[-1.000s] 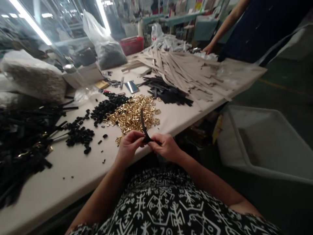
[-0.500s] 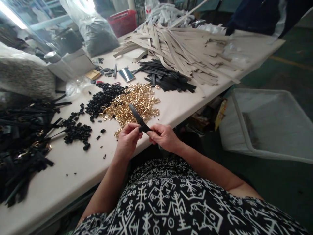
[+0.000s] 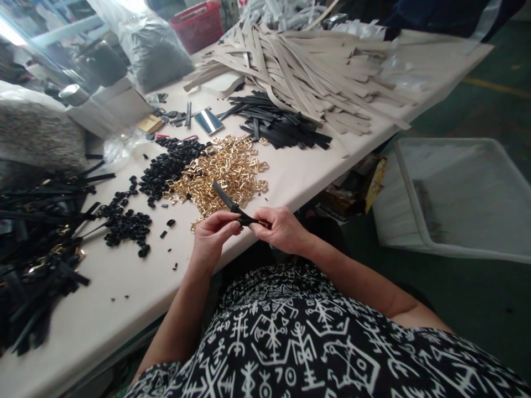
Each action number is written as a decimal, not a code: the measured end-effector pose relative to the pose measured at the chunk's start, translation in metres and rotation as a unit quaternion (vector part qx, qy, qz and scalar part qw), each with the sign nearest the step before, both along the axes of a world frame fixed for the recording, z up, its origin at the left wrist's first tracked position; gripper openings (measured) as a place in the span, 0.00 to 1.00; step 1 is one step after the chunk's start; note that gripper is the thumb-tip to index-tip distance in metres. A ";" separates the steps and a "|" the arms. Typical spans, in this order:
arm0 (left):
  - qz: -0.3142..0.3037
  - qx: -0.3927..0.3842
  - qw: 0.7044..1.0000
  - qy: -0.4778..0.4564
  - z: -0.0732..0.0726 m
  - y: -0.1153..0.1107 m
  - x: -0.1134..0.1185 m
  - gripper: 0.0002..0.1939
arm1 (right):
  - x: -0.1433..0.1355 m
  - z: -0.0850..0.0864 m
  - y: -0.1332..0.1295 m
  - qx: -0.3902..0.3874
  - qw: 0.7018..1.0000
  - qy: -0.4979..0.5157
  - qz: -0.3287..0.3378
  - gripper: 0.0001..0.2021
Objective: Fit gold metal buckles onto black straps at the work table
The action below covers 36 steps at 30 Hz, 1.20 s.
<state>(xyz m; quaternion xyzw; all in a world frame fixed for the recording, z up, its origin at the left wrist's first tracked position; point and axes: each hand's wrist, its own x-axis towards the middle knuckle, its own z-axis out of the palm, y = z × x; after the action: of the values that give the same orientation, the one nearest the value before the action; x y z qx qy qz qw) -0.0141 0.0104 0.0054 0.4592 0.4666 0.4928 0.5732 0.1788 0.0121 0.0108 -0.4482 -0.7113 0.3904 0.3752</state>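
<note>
A short black strap is held between my two hands, over the table's front edge. My left hand pinches it near its middle, and one end sticks up toward the gold buckles. Closed around the other end is my right hand; a bit of gold metal shows at its fingers. The pile of gold buckles lies just beyond my hands. Black loops are heaped against its left side, with a smaller group of them nearer the front.
Black straps and long beige strips lie farther back. More black straps cover the table's left end. A white bin stands right of the table. A red basket and filled plastic bag stand behind.
The strap has tilted flatter and my left hand has shifted slightly left along with it. Gold metal now shows at my right fingers. The whole view has shifted slightly.
</note>
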 end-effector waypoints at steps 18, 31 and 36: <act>0.034 0.114 0.992 0.030 -0.004 -0.001 0.015 0.09 | -0.001 -0.003 0.005 0.074 0.997 -0.002 -0.020 0.15; 0.018 0.051 0.998 -0.011 -0.025 0.001 0.013 0.08 | 0.000 -0.024 0.012 -0.043 0.985 0.133 0.102 0.22; 0.057 0.052 0.997 -0.016 -0.028 -0.001 0.012 0.08 | 0.005 -0.024 0.010 -0.094 0.974 0.144 0.145 0.12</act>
<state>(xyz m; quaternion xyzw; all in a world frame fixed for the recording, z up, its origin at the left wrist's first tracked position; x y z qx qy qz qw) -0.0026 0.0094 -0.0222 0.4527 0.4565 0.5559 0.5270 0.1836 0.0221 -0.0134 -0.3126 -0.6669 0.5665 0.3696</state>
